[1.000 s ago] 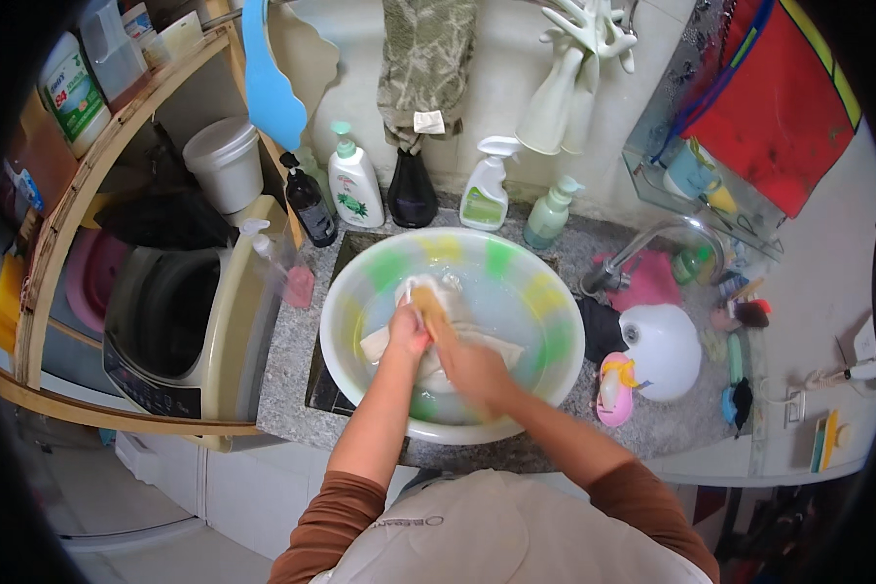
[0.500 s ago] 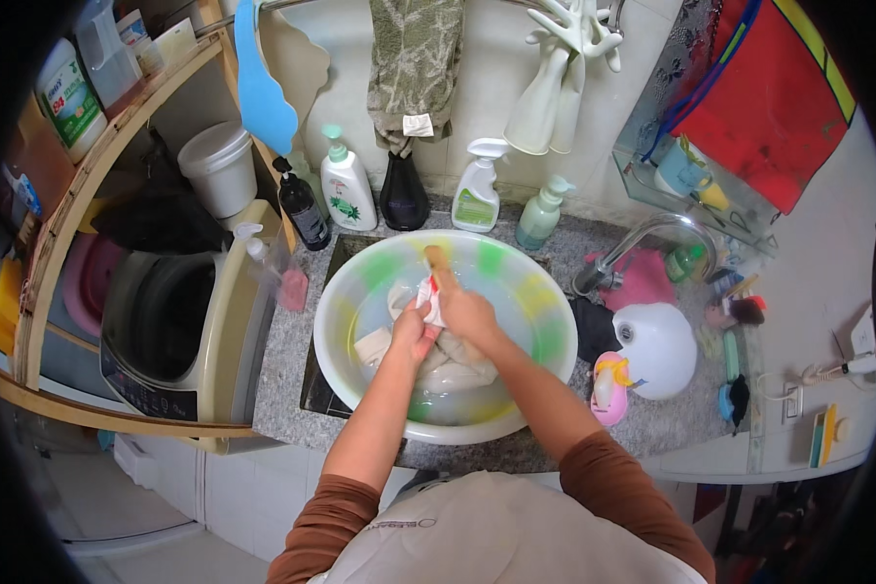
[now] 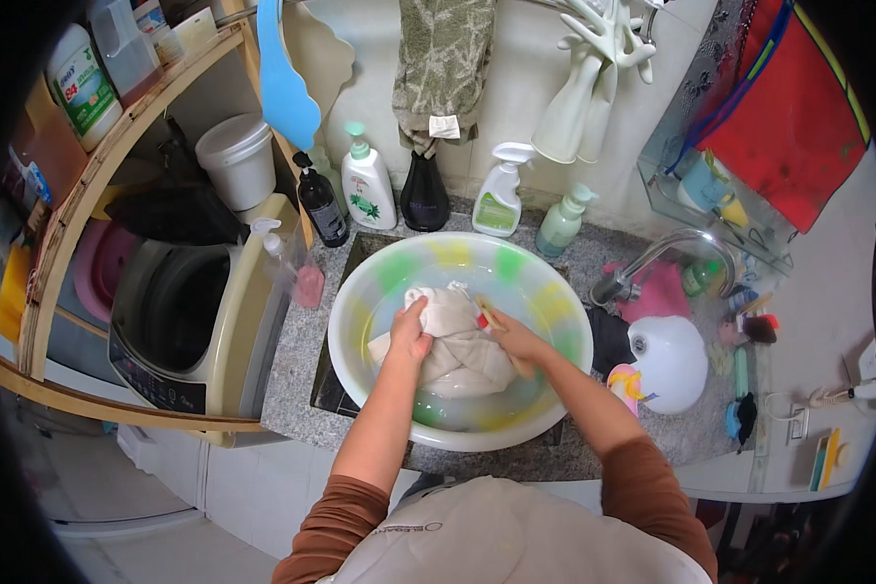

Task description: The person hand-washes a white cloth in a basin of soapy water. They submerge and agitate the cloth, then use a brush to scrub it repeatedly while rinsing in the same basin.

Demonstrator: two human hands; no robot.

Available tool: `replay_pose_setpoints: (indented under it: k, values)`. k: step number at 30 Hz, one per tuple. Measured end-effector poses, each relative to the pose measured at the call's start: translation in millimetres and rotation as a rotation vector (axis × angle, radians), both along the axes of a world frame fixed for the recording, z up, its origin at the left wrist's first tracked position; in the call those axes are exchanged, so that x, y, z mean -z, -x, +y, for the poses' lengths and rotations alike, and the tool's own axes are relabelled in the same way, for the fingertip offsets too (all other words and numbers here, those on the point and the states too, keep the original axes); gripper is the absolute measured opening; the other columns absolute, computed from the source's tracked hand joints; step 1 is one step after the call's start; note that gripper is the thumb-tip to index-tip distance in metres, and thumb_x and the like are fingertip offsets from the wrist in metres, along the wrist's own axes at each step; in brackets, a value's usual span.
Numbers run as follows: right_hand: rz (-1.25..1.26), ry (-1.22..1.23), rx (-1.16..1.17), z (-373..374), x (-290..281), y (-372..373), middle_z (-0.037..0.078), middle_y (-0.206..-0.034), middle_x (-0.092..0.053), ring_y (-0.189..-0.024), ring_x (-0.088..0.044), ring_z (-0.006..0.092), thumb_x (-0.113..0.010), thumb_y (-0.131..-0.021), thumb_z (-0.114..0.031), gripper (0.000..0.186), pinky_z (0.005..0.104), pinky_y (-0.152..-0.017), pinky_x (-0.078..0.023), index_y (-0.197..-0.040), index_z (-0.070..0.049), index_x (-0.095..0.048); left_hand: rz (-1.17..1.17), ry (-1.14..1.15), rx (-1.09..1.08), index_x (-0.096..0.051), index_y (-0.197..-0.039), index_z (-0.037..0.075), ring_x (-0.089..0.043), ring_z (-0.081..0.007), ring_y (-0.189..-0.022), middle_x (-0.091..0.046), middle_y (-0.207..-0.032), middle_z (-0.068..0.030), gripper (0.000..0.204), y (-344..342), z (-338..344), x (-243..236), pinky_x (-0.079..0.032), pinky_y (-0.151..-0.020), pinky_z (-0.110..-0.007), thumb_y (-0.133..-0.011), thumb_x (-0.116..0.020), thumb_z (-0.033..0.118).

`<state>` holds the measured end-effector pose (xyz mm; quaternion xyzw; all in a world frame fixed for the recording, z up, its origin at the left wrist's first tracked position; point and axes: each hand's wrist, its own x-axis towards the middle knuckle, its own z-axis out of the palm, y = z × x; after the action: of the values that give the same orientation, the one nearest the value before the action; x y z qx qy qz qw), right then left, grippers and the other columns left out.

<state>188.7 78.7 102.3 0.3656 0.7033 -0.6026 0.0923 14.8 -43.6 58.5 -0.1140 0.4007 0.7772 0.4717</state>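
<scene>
Between the left and right edges of the basin (image 3: 457,441), the wet cloth (image 3: 469,358) is gripped by the left hand (image 3: 412,336) and the wooden brush (image 3: 493,317) by the right hand (image 3: 518,343), scrubbing probably being best done with the cloth held taut.

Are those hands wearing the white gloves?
No, the left hand and right hand are bare, and the white gloves hang against the wall.
</scene>
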Motion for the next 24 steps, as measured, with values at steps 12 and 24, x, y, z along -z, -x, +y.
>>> replay_pose_setpoints:
  k: [12, 24]
  values:
    - [0.106, -0.384, 0.034, -28.0, -18.7, 41.6, 0.027, -0.105, -0.056, -0.096, -0.057, 0.0361, -0.042, -0.089, -0.026, 0.049, 0.0384, -0.082, -0.043, -0.137, -0.022, -0.031, 0.14, 0.121, -0.08, -0.046, -0.107, 0.003, -0.061, -0.0228, -0.082, -0.056, -0.098, -0.0133, 0.018, -26.5, 13.6, -31.9, -0.055, -0.068, -0.035, -0.089, -0.044, 0.006]
    - [-0.211, -0.736, -0.097, 7.9, 25.2, -9.1, 0.023, -0.092, -0.061, -0.082, -0.059, 0.0423, -0.04, -0.085, -0.019, 0.061, 0.0477, -0.076, -0.044, -0.138, -0.035, -0.016, 0.021, 0.033, -0.088, -0.053, -0.111, 0.006, -0.059, -0.0222, -0.093, -0.06, -0.102, -0.0098, 0.024, -7.2, -7.9, -18.6, -0.05, -0.077, -0.036, -0.09, -0.046, 0.014]
